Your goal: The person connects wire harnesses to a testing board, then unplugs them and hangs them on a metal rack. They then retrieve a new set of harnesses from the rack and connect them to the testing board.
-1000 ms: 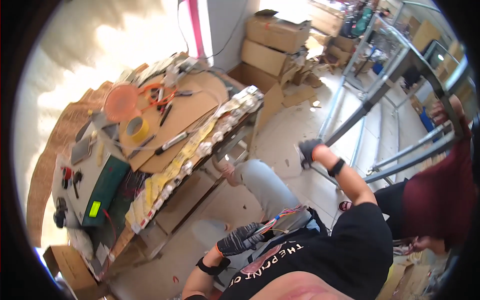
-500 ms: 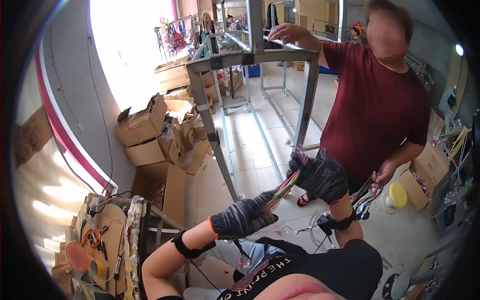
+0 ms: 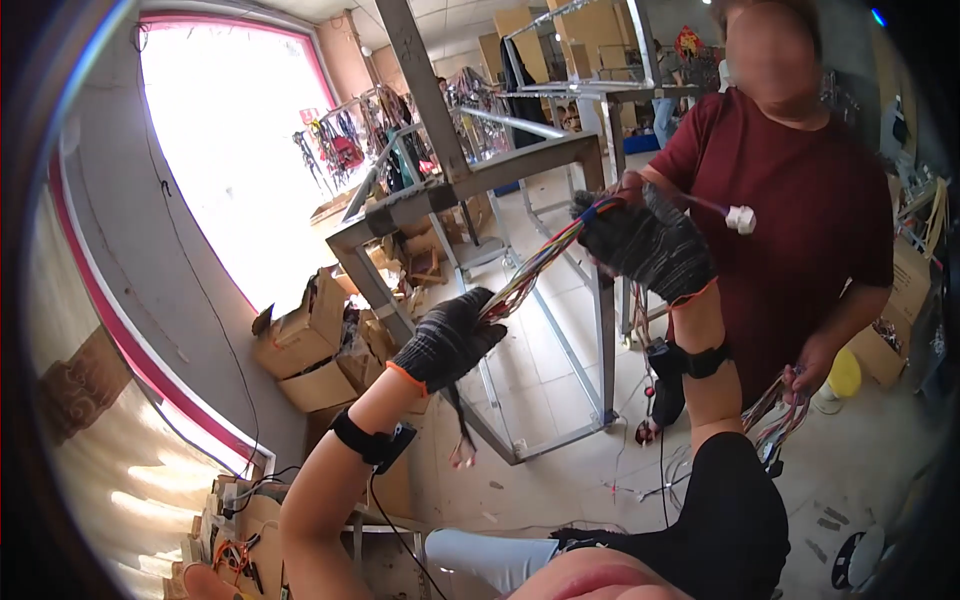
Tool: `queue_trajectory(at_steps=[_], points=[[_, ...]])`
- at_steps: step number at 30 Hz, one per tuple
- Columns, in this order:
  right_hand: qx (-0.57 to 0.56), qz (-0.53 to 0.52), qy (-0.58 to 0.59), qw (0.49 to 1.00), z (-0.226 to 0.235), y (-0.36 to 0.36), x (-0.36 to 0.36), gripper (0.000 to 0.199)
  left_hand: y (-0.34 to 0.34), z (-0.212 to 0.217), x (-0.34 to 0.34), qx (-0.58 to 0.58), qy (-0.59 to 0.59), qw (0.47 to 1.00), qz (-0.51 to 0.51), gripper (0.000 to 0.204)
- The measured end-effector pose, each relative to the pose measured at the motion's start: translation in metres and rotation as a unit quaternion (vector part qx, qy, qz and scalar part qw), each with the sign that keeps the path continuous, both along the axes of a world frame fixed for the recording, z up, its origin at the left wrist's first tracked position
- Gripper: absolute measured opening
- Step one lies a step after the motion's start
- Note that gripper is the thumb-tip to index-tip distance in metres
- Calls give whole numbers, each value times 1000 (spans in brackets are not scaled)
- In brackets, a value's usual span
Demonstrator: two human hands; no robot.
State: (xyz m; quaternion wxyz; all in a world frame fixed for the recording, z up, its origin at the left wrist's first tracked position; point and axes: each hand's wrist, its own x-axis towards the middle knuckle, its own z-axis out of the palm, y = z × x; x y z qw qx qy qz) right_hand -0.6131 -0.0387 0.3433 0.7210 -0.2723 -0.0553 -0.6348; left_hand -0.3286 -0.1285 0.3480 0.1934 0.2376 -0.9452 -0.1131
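Note:
A bundle of thin multicoloured wires (image 3: pixel 540 264) stretches at a slant between my two hands. My left hand (image 3: pixel 450 340), in a dark grey knitted glove with an orange cuff, is closed round its lower end. Dark wire ends (image 3: pixel 460 430) hang below that hand. Higher up and farther right, my right hand (image 3: pixel 655 245), gloved alike, grips the bundle's upper part. A white plug connector (image 3: pixel 740 219) sticks out to the right of it on a short wire. Some of a co-worker's fingers show just behind my right glove; whether they touch the wires I cannot tell.
A co-worker in a maroon shirt (image 3: pixel 790 210) stands close at the right, another wire bundle (image 3: pixel 775 410) in the lowered hand. A metal frame rack (image 3: pixel 480 180) rises straight ahead. Cardboard boxes (image 3: pixel 305 330) are piled by the window at left.
Both my hands have risen and moved apart, stretching the wires between them. The white connector has come into sight. The co-worker's raised hand has moved from the rack to near my right hand.

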Motion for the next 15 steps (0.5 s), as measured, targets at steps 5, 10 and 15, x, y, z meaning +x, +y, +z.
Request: queue_trajectory(at_steps=[5, 10, 15], points=[[-117, 2, 38, 992, -9, -46, 14, 69, -15, -22, 21, -19, 9, 1000, 13, 44], [165, -329, 93, 925, -30, -99, 39, 68, -1, -44, 109, -52, -57, 996, 32, 71], [-78, -782, 353, 508, -79, -114, 131, 63, 118, -45, 248, 124, -164, 958, 200, 65]])
